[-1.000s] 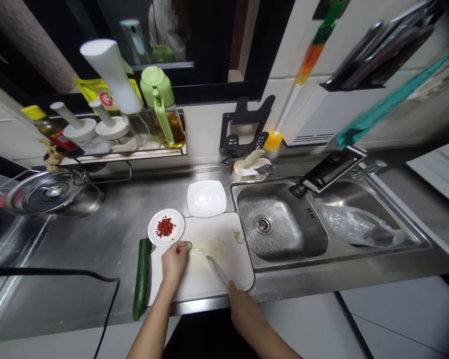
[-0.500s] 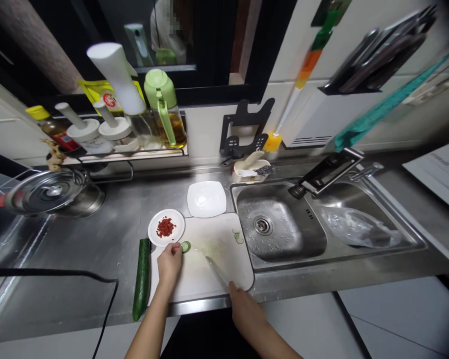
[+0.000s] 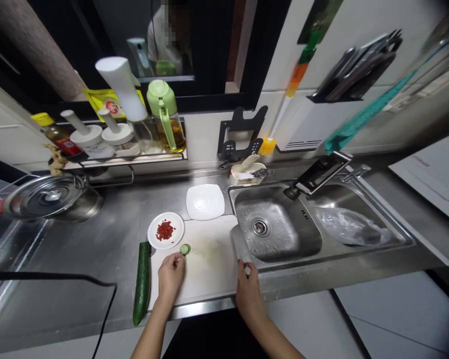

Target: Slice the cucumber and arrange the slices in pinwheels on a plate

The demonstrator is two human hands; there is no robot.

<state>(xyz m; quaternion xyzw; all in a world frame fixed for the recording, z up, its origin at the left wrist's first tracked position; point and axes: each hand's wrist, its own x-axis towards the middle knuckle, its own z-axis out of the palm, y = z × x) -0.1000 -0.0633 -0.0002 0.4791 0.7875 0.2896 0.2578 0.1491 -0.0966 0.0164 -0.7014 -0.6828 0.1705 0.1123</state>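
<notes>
A short cucumber piece (image 3: 185, 249) with a pale cut face lies on the white cutting board (image 3: 205, 279). The curled fingertips of my left hand (image 3: 171, 273) are closed against it. My right hand (image 3: 249, 286) grips a knife (image 3: 241, 244) near the board's right edge. Its blade points away from me, at the border between board and sink. My fingers hide the handle. A long whole cucumber (image 3: 141, 284) lies along the board's left side. At the board's upper left corner sits a white plate (image 3: 152, 238) of chopped red bits (image 3: 165, 230).
Behind the board stands a white square dish (image 3: 205, 202). To the right is a steel sink (image 3: 284, 224) with a plastic bag (image 3: 351, 227) in its far basin. A lidded pot (image 3: 78, 204) and a condiment rack (image 3: 134, 160) are at back left. A black cable (image 3: 60, 275) crosses the left counter.
My right hand has swung the knife from mid-board to the right edge. The thin green scraps seen there before are no longer visible on the board. My left hand has barely moved.
</notes>
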